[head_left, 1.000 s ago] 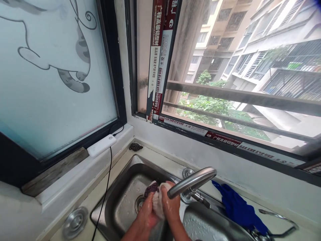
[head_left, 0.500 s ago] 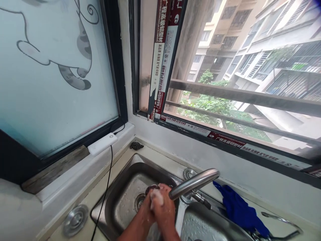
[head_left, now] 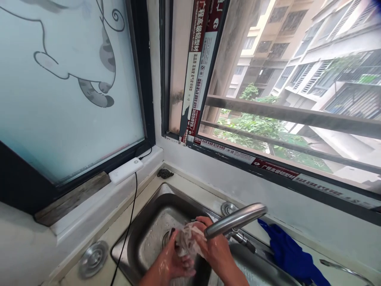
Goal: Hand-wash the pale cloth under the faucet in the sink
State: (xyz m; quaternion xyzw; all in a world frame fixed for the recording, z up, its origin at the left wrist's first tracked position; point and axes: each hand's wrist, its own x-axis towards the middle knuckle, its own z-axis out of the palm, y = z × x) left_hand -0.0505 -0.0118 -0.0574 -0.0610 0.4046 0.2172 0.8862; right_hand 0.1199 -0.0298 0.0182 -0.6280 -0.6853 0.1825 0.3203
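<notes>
Left hand (head_left: pixel 172 264) and right hand (head_left: pixel 216 250) both closed in a grip on a wet pale cloth (head_left: pixel 187 242), bunched between them over the steel sink (head_left: pixel 143 242). Just above the right grip, the faucet spout (head_left: pixel 238 218); further right, a blue rag (head_left: pixel 293 258) on the worktop.

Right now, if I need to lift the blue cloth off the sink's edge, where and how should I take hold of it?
Probably pinch the blue cloth at its raised middle bunch, coming from above and from the right. It lies crumpled behind the sink, and the faucet spout and both hands, busy with a wet rag, crowd its left end.
</notes>
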